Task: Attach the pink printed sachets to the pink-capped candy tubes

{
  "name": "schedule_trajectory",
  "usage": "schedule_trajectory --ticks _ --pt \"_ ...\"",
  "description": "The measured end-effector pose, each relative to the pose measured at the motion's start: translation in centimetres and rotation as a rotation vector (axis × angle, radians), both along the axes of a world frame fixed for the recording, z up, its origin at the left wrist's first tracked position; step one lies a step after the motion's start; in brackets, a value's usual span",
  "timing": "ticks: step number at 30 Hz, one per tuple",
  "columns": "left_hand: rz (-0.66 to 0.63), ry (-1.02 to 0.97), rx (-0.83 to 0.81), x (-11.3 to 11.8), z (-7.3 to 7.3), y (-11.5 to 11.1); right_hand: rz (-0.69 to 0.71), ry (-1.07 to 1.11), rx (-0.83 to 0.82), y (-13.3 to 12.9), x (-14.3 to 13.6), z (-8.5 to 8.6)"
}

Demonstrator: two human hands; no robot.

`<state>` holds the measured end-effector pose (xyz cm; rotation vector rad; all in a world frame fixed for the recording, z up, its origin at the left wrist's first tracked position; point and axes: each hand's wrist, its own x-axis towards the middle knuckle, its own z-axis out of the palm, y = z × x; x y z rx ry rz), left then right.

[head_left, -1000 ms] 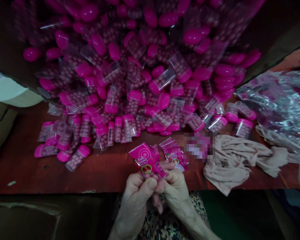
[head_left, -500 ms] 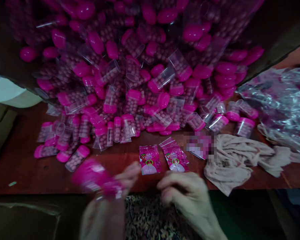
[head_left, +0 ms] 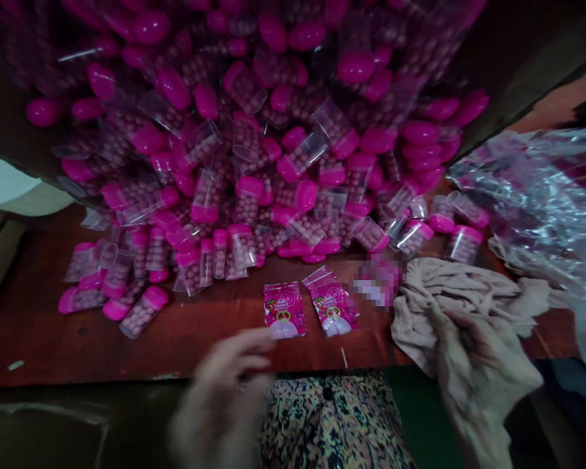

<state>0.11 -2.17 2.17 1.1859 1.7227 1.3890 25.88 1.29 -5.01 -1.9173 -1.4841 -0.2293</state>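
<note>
The left hand's blurred fingers stand loosely apart at the near edge of the left packet, while the right hand's curl over the pale, crumpled cloth, and whether they grip it I cannot tell; the left packet lies flat, glossy magenta with ring patterns, a green-edged oval and a paler rounded patch, and a similar right packet sits skewed beside it on the reddish table, pink-capped containers heaped beyond
</note>
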Motion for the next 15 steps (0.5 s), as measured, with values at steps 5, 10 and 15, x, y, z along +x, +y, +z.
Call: schedule_trajectory --ticks 5,10,15 --pt "-0.874 0.448 0.112 11.8 -2.7 3.0 0.052 0.227 -0.021 0.0 1.1 0.5" --pt "-0.945 0.829 0.142 16.3 -4.2 4.8 0.125 0.425 -0.105 -0.4 1.5 0.9" --pt "-0.908 0.672 0.171 14.6 -3.5 5.1 0.106 0.421 -0.062 -0.3 1.3 0.4"
